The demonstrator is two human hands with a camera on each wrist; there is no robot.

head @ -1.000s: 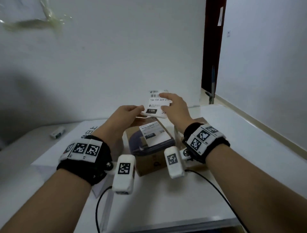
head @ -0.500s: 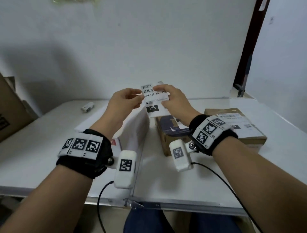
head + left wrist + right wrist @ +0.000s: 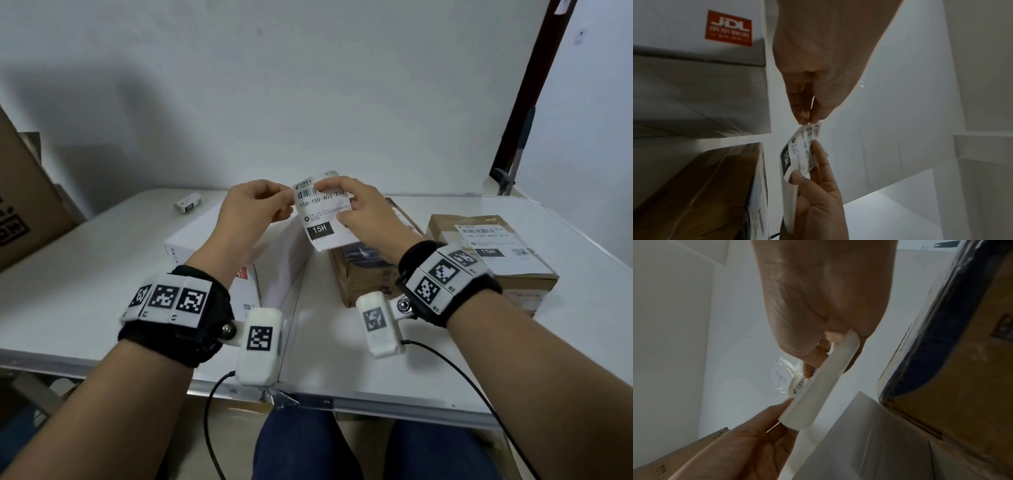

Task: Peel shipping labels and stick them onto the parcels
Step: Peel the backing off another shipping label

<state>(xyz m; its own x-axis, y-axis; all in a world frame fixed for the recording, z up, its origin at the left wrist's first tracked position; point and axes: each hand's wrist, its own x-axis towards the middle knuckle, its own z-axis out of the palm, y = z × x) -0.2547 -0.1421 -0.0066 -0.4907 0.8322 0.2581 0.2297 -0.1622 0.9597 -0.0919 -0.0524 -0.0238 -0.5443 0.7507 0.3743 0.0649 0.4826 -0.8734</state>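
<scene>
Both hands hold a white shipping label (image 3: 320, 214) printed "15H" up in the air above the parcels. My left hand (image 3: 255, 207) pinches its top left corner (image 3: 813, 125) between thumb and forefinger. My right hand (image 3: 359, 212) grips its right edge, thumb on the printed face (image 3: 797, 176). In the right wrist view the label (image 3: 818, 386) shows edge-on and curved. Below lie a white JDL box (image 3: 219, 240), a brown parcel (image 3: 363, 274) with a dark blue wrap, and at the right a brown parcel (image 3: 493, 253) bearing a stuck label (image 3: 489, 236).
A white table (image 3: 85, 291) carries the parcels, its front edge near my knees. A small white object (image 3: 187, 202) lies at the back left. A large cardboard box (image 3: 24, 205) stands at the left. A wall rises behind, with a dark door frame (image 3: 527, 96) at the right.
The head view has tilted down and left, so the table and right parcel now show. Both hands keep hold of the label, whose top left corner now sits pinched in the left fingertips.
</scene>
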